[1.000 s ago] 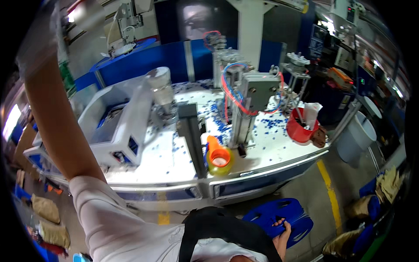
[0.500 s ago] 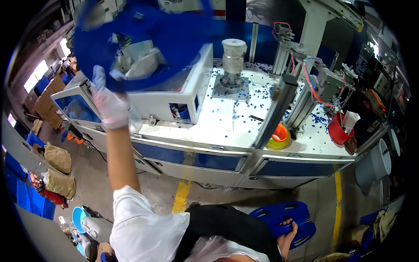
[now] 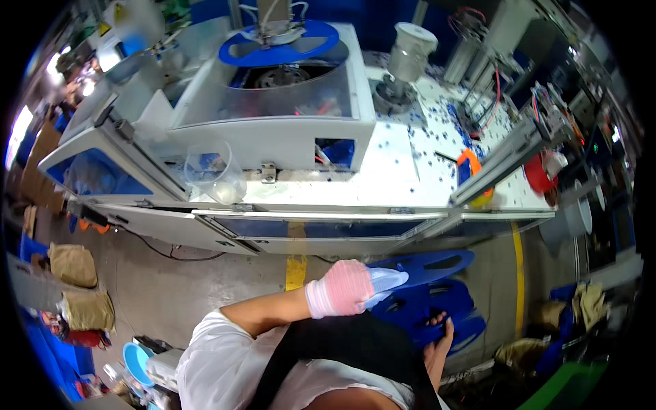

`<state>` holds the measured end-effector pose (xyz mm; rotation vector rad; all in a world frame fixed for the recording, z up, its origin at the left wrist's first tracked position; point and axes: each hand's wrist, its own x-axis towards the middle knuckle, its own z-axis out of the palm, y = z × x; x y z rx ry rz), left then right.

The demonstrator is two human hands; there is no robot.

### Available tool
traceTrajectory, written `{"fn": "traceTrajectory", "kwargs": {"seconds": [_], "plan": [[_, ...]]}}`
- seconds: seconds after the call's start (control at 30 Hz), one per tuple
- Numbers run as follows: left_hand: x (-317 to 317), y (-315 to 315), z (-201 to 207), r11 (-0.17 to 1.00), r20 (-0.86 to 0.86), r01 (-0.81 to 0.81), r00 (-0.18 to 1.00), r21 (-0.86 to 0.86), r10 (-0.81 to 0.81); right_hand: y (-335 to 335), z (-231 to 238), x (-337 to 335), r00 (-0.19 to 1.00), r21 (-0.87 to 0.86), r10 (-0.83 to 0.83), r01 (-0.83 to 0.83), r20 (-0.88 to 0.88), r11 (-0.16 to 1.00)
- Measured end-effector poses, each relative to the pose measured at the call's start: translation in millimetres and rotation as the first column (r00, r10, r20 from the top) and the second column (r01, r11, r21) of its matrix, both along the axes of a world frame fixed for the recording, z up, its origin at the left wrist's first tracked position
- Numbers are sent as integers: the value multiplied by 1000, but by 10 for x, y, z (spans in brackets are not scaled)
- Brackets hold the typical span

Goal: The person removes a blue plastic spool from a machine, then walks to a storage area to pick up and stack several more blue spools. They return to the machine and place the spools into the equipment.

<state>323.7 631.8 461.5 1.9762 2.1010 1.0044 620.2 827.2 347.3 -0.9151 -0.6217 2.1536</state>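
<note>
1 long front edge of white workbench [image 3: 410, 198] ahead, bending across from side to side. Room for moving mainly over grey concrete floor [image 3: 184, 294], between bench and white cloth sleeve [image 3: 212, 348], with 2 painted yellow floor lines [image 3: 296, 266] running toward the bench. Close on the near side, black cloth garment [image 3: 328, 348].

Left hand [image 3: 345, 288], in pink-and-white knitted glove with pale bluish fingertips, clamped on the left end of 1 flat blue plastic disc with cut-out openings [image 3: 418, 268]. Stretching to the right from these fingertips, with far rim near the bench front in view.

Right hand [image 3: 439, 335], bare, closed on thick stack of blue plastic discs [image 3: 413, 304], with fingers curled into an opening at its right part. Just below the single held disc in view; cannot tell whether touching.

Farther, on the bench: white box-shaped machine with clear cover [image 3: 273, 137], another blue disc [image 3: 273, 57] above it, clear plastic cup [image 3: 217, 179] near the front edge, and round metal cylinder [image 3: 411, 51].
</note>
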Motion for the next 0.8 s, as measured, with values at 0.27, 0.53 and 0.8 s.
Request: {"fn": "traceTrajectory", "kwargs": {"seconds": [0.27, 0.53, 0.8], "plan": [[544, 476, -1004, 906, -284, 412, 861, -96, -421, -229, 437, -176, 985, -136, 7, -31, -170, 990], [1093, 254, -1107, 815, -205, 528, 793, -239, -574, -522, 220, 307, 994, -141, -85, 94, 69, 986], [1313, 379, -1959, 755, -152, 644, 740, -122, -655, -643, -107, 622, 992, -160, -97, 109, 81, 981]]}}
